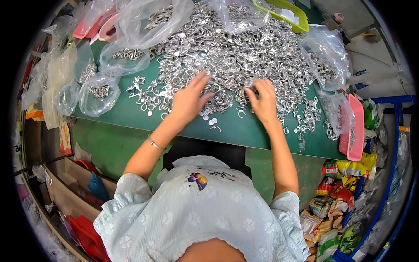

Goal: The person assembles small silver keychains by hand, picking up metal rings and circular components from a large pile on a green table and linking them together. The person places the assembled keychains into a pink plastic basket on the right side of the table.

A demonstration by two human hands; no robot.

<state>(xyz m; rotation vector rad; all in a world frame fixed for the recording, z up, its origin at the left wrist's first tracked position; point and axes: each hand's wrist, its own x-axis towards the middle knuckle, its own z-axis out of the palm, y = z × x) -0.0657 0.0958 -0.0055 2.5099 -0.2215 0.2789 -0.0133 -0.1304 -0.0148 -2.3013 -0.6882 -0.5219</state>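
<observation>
A big heap of small silver metal rings and clips (235, 52) covers the green table (244, 131). My left hand (190, 99) lies flat with fingers spread on the near edge of the heap, touching the pieces. My right hand (262, 101) is at the heap's front edge too, its fingertips pinched together on a small metal piece (249, 89). A thin bracelet (155, 143) sits on my left wrist. A few loose metal bits (213, 122) lie on the table between my hands.
Clear plastic bags with metal parts (99, 91) lie at the left and right (325, 56) of the heap. A pink tray (354, 131) sits at the table's right edge, a yellow-green tray (288, 13) at the back. Snack wrappers (336, 196) pile on the floor at right.
</observation>
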